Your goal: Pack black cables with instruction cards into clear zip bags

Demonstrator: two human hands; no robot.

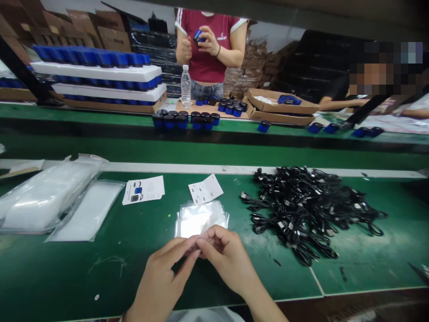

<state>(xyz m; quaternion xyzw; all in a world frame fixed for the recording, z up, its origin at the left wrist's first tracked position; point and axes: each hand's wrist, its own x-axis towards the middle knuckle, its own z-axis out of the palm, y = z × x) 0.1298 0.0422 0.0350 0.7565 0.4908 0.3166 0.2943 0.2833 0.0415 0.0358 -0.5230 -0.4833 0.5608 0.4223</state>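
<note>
My left hand point(167, 268) and my right hand point(226, 255) meet at the near side of a small stack of clear plastic bags point(192, 219). Thumbs and fingertips of both hands are pinched together on a clear plastic bag point(210, 222), whose edge rises above my right fingers. The rest of that bag is largely hidden by my fingers. Just beyond the stack lies a printed leaflet point(206, 188), slightly creased. To its left is a pile of instruction sheets point(144, 190) with product pictures on top.
Coiled black USB cables point(301, 210) form a heap at the right. Large packs of clear bags point(50, 192) lie at the left. Blue-and-black round items point(181, 120) line the raised shelf, near a water bottle point(186, 87). A person point(211, 49) opposite holds one blue item.
</note>
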